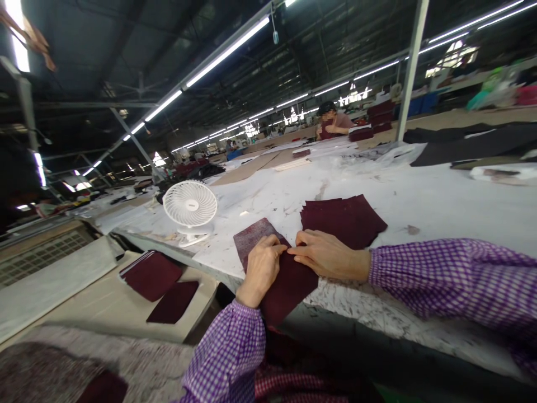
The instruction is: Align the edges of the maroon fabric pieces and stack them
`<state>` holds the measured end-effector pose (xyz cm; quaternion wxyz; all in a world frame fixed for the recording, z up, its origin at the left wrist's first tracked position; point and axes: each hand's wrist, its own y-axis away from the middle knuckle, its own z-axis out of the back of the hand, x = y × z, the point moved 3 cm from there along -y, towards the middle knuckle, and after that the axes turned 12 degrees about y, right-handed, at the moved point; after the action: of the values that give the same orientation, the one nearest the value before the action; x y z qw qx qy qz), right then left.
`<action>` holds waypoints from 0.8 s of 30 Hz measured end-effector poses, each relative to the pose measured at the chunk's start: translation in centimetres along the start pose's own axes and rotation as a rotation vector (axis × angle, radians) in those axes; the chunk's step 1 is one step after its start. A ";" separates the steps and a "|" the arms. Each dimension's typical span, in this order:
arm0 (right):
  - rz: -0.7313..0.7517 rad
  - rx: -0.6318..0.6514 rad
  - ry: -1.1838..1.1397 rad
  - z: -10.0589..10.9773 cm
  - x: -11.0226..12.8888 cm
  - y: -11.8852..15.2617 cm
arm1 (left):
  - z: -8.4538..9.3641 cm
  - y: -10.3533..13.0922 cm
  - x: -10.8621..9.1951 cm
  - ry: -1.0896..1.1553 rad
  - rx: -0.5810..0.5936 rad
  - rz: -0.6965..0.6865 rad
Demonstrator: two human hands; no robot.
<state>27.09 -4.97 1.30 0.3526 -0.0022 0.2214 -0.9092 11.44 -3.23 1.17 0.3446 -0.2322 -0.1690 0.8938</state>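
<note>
A dark maroon flat piece (289, 288), looking like cloth or leather, lies at the table's front edge with its near end hanging past it. Under its far end shows a mottled grey-maroon piece (250, 235). My left hand (262, 266) pinches the maroon piece near its middle. My right hand (321, 254) comes in from the right, thumb and forefinger pinched on the same spot, the fingertips of both hands almost meeting. Just behind my right hand rests a fanned stack of maroon pieces (346, 218).
A small white fan (191, 207) stands on the white table (268, 193) at the left. Lower left, a beige surface (104, 302) bears more maroon pieces (153, 274). Across the table a person (335, 123) holds maroon material. A metal post (411, 73) rises at the right.
</note>
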 end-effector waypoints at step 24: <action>-0.011 0.136 0.005 0.2 -0.7 -1.6 | 1.6 1.8 1.0 -0.006 -0.033 0.093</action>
<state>26.62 -3.60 2.25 0.3463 0.0229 0.1597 -0.9241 8.95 -4.07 1.39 0.2981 -0.2427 -0.1738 0.9067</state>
